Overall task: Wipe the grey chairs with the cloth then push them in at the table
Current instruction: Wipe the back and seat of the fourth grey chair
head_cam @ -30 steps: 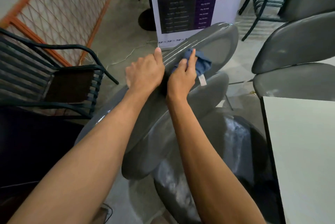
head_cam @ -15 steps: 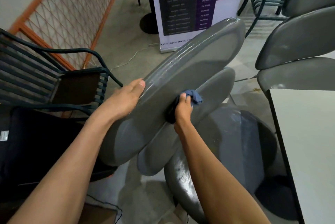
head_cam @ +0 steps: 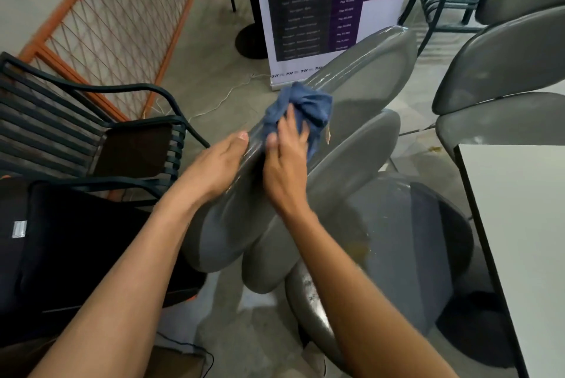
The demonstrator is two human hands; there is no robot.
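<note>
While your right hand point(head_cam: 286, 168) works the cloth point(head_cam: 301, 110), its fingers point(head_cam: 301, 136) are spread and lie flat on the bunched blue fabric, pressing rather than pinching it; that hold suits wiping, since it puts pressure onto the surface. The cloth sits on the upper edge of the grey chair back point(head_cam: 360, 72), partly draped over the rim. Your left hand point(head_cam: 215, 168) lies just beside the right on that same rim, thumb on top; the other fingers wrap behind the back and I cannot tell how tightly they close. Judged purpose: to steady the back against the wiping stroke. Below the back, the seat point(head_cam: 406, 243) shows wet streaks. Right of the back stands the white table point(head_cam: 519, 224), with the chair not yet pushed in. More grey chairs point(head_cam: 504, 62) stand beyond the table's far end.
</note>
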